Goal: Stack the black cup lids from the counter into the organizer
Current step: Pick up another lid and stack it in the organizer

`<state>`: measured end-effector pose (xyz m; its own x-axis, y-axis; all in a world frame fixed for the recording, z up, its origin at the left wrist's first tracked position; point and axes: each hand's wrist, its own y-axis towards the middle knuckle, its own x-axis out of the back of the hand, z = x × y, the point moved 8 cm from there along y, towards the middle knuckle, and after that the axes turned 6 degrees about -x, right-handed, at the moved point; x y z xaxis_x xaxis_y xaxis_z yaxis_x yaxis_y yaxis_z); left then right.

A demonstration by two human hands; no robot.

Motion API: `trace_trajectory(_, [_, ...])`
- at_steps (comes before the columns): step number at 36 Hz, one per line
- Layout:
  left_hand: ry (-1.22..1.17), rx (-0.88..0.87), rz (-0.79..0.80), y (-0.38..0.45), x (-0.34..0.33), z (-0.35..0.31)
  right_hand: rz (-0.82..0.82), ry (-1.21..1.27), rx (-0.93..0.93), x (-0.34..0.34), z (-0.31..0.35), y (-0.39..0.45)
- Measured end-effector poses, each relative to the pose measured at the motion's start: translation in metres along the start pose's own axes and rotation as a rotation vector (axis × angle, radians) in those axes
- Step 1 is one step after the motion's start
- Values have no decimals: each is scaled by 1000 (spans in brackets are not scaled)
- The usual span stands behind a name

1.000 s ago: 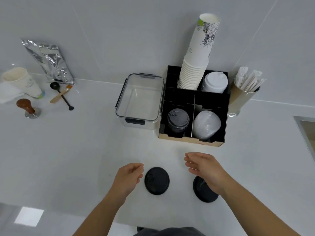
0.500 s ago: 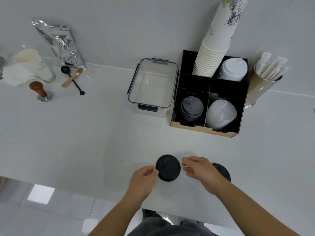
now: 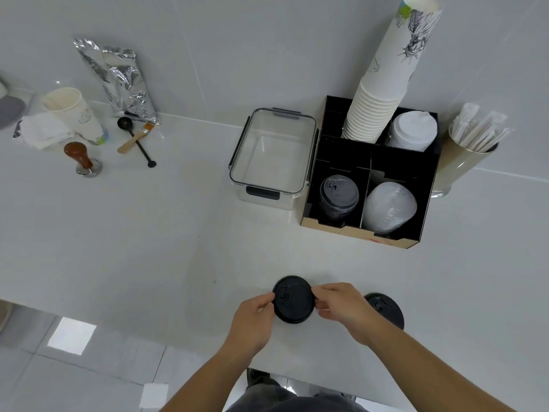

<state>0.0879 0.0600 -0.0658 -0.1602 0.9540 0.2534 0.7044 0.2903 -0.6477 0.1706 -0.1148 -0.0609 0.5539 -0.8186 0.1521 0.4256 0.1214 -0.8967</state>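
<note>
On a white counter, a paper cup, a wood-handled tamper, a foil pouch and a black scoop sit along the wall at far left. Near the front edge, the left hand pinches the left rim of a black cup lid, fingers curled closed on it, while the right hand grips the opposite rim with thumb and fingertips. Whether the lid rests on the counter or is just off it cannot be told. A second black lid lies flat just beyond the right wrist, partly hidden by it. Farther back stand a clear lidless container and, touching its right side, the black organizer, whose front-left compartment holds a stack of black lids beside clear domed lids; paper cups and white lids fill the rear. A cup of wrapped stirrers stands at far right.
</note>
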Motion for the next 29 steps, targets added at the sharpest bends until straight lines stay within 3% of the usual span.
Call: trace_trajectory(29, [-112,-304,-83,6,-10,-91,-149,61,393,58,66,-57])
